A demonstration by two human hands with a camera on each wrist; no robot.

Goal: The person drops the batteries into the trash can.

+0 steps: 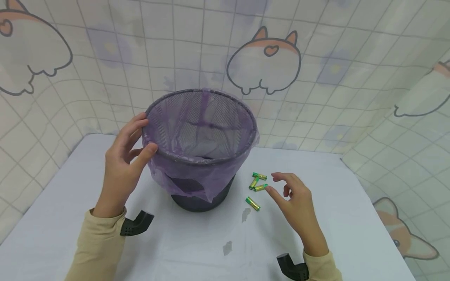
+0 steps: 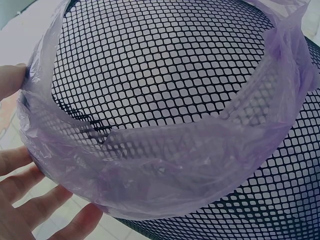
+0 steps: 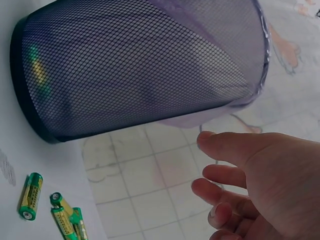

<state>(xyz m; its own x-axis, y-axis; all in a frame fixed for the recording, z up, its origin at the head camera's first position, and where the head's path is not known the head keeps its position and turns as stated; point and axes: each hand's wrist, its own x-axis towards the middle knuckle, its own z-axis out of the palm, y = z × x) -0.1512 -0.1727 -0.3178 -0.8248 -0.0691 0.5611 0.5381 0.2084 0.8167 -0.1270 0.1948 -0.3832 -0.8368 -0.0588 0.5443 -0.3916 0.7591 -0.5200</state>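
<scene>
Left hand (image 1: 122, 160) grips left edge of mesh bin (image 1: 200, 204), thumb and fingers spread round it. Right hand (image 1: 298, 203) right of bin, fingers apart, pinching nothing. Four loose batteries (image 1: 260, 187) right of bin too. Pickup stage imo, next move prob wants neat thumb-finger pinch.

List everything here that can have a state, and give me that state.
Mesh bin: upright, top open
Purple liner: inside the bin, folded over its rim
Three batteries: lying bunched together
Lone battery: lying apart from those three
Green-and-yellow item: low inside the bin, probably a battery
Left hand: holding the lined rim
Right hand: empty, thumb and forefinger apart
</scene>
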